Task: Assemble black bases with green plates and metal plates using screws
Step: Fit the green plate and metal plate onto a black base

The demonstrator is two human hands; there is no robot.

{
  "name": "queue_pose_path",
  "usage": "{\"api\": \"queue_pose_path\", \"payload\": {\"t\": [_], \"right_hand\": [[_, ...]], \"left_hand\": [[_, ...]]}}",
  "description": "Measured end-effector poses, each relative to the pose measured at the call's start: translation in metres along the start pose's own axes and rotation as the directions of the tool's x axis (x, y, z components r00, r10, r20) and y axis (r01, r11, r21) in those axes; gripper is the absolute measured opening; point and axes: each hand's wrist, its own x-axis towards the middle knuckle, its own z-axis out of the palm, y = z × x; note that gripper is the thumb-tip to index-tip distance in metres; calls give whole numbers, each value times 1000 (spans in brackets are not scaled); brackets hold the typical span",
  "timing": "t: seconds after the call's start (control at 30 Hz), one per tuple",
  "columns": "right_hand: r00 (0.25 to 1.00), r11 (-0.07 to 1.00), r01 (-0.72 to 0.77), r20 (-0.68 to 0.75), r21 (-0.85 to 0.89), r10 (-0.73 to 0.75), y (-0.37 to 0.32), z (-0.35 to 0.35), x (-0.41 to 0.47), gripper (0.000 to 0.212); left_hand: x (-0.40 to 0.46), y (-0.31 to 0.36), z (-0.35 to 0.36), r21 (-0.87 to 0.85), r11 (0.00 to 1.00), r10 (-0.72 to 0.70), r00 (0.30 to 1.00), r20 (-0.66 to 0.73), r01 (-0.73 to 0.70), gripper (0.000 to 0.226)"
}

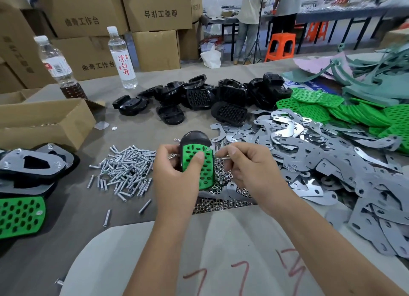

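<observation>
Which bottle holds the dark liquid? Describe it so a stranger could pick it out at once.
Start at the stacked brown cardboard cartons along the far left of the grey table. Two clear plastic bottles stand in front of them; take the left clear plastic bottle, just behind the open cardboard box. It alone has brown liquid at the bottom, while the right clear plastic bottle with red characters holds only clear liquid.

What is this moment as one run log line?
left hand: holds black base with green plate | right hand: pinches screw beside it
</observation>
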Motion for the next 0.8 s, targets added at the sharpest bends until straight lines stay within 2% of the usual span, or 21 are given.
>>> {"api": "queue_pose_path", "payload": {"t": [0.07,0.13,0.37,0.53,0.67,0.8], "right_hand": [[1000,999,-7,16,54,6,-2,0,-1,36],[999,997,-12,43,76,8,-2,0,-2,30],[998,997,-45,53,69,42,-1,-1,-2,8],[999,995,-35,26,90,33,-2,-1,-2,13],[999,986,-45,15,162,43,-2,-2,-3,15],[999,979,-13,37,202,5,-4,-1,-4,12]], "left_hand": [[1,3,0,-133,983,-132,990,-49,125,42],[2,8,0,-208,962,-197,978,-63,180,57],[2,14,-1,-319,925,-242,967,-75,207,67],[4,8,-1,-311,926,-252,963,-92,213,48],[5,5,-1,-300,937,-220,969,-109,179,44],[8,2,-1,-382,900,-255,964,-74,209,24]]}}
